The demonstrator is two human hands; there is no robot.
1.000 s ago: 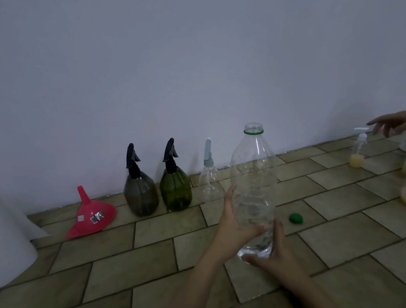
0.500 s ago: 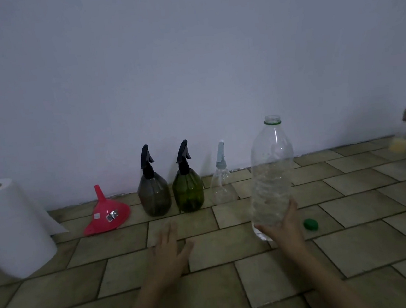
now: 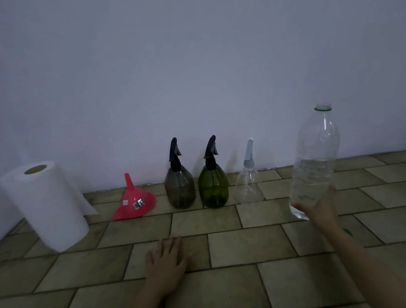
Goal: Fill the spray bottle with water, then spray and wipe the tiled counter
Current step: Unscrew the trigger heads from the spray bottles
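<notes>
At the far left a paper towel roll (image 3: 44, 205) stands on end on the tiled surface (image 3: 237, 298), close to the wall. Next along the wall lies a red funnel (image 3: 134, 203), mouth down and spout up. Then come three spray bottles in a row, all upright with their heads fitted: a smoky grey spray bottle (image 3: 179, 181), a green spray bottle (image 3: 213, 180) just beside it, and a smaller clear spray bottle (image 3: 249, 179) a little apart to the right.

The left hand (image 3: 167, 263) lies in front of the row, palm down and fingers spread, empty, low over or on the tiles; contact cannot be told. It sits nearest the grey and green bottles, which stand straight ahead of it toward the wall.

To the right, the right hand (image 3: 321, 207) is wrapped around the lower end of a large clear water bottle (image 3: 315, 159), which is uncapped, partly filled, and lifted off the surface with its long axis nearly upright, neck leaning slightly right. A small bit of green (image 3: 347, 231) shows by the right forearm, too hidden to identify.

The spray bottles lie left of the water bottle. Filling one likely calls for the free left hand to unscrew a spray head and perhaps set the funnel, before the right hand tips the neck leftward.
</notes>
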